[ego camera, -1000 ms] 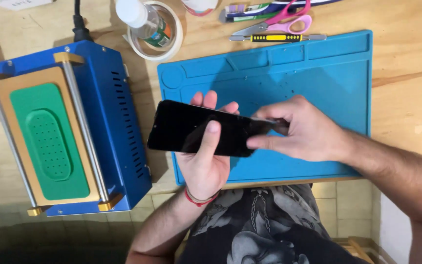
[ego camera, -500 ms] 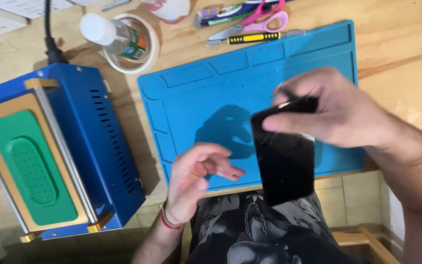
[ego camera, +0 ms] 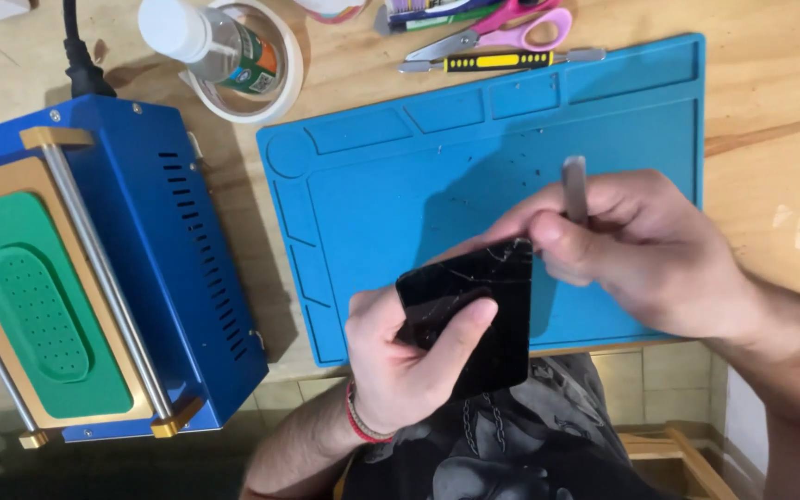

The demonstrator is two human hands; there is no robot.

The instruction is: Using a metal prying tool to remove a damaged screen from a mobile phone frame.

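Left hand (ego camera: 400, 356) grip closed on cracked black phone (ego camera: 474, 310) over near edge of blue mat (ego camera: 437, 176). Right hand (ego camera: 641, 245) grip closed on flat metal tool (ego camera: 573, 185), just beside phone's far edge.

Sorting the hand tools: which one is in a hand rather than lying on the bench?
The flat metal tool, pinched in the right hand; the scissors and yellow-handled tool lie above the mat.

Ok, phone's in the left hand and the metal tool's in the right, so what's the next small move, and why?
Probably ease the flat metal tool down to the top edge of the cracked black phone and start prying there. The right hand pinches the tool just above that edge, its tip hidden behind the fingers, while the left hand grips the phone from below, thumb across the glass, steadying it above the blue mat.
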